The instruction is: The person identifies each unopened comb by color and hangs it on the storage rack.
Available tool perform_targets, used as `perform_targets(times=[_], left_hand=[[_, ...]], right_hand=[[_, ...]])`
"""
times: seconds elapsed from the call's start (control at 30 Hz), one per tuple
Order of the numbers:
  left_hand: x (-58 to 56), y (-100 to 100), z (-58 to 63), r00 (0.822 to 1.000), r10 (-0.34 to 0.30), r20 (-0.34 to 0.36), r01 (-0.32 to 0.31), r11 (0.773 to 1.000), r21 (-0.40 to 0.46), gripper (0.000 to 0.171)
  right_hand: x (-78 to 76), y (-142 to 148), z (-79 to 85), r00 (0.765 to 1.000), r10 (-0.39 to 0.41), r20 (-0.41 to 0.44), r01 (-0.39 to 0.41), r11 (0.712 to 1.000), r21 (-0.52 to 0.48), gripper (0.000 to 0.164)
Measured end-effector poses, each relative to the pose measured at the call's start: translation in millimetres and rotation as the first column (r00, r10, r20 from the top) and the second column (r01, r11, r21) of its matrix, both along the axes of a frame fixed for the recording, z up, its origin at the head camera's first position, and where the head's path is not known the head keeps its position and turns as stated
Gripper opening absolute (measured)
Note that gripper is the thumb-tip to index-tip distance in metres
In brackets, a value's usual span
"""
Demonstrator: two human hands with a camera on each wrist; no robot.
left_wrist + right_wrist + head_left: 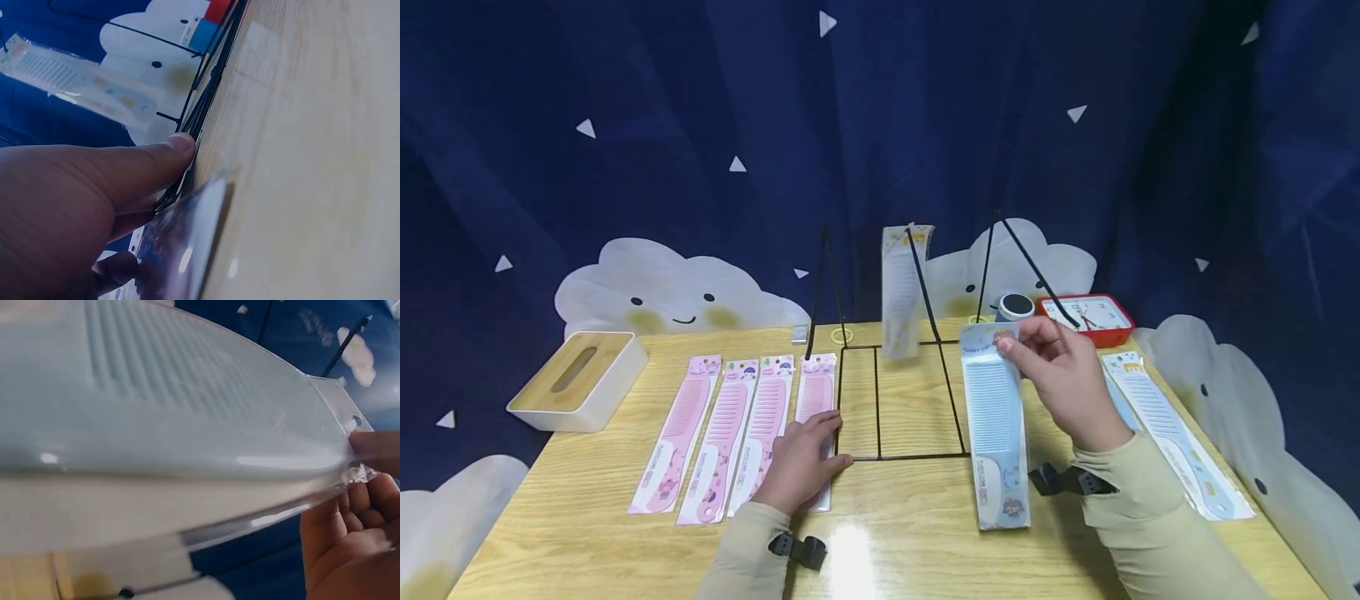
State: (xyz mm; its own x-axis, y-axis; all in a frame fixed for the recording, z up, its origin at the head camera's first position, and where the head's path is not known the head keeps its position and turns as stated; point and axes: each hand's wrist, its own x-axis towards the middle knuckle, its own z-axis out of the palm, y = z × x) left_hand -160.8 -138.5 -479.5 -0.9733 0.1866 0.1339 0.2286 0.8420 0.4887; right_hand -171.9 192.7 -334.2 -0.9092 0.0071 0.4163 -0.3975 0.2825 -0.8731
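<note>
My right hand (1071, 387) pinches the top of a packaged blue comb (996, 433) and holds it upright above the table, by the rack's right side. The hang hole in the package shows in the right wrist view, just beyond my thumb (378, 450). My left hand (801, 458) holds the left edge of a black wire display rack (877, 404), thumb and fingers at its base wire. Under that hand lies a packaged pink comb (816, 392), partly covered. Another packaged comb (900, 292) hangs from the rack's middle hook.
Several packaged pink combs (681, 433) lie at the left, by a tissue box (580, 379). More packaged combs (1172, 437) lie at the right, partly behind my arm. A red clock (1108, 335) and a round-topped container (1017, 307) stand at the back. Rack hooks (1033, 267) jut forward.
</note>
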Motion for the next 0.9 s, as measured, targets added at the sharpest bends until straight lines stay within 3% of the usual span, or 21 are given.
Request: perform_targets(times=[0.17, 0.27, 0.43, 0.73, 0.9], left_hand=[[0.0, 0, -1.4, 1.0, -0.003, -0.005, 0.003, 1.0, -0.004, 0.061], [0.1, 0, -1.6, 1.0, -0.007, -0.007, 0.007, 1.0, -0.003, 0.06], [-0.7, -2, -2.3, 1.0, -0.008, -0.009, 0.008, 1.0, -0.012, 0.06], [-0.7, -2, -3.4, 1.0, -0.006, -0.007, 0.006, 1.0, -0.006, 0.062], [-0.6, -2, -2.8, 1.0, -0.008, -0.01, 0.008, 1.0, -0.003, 0.062]], right_hand=[[18.0, -19, 10.1, 0.994, 0.08, -0.077, -0.085, 0.994, -0.064, 0.009], [26.1, -30, 16.3, 0.978, 0.167, -0.128, -0.182, 0.976, -0.118, 0.011], [29.1, -44, 22.9, 0.952, 0.247, -0.183, -0.276, 0.948, -0.156, 0.01], [26.1, -51, 26.4, 0.982, 0.158, -0.1, -0.166, 0.983, -0.08, 0.011], [20.3, -54, 24.3, 0.988, 0.139, -0.062, -0.144, 0.987, -0.073, 0.01]])
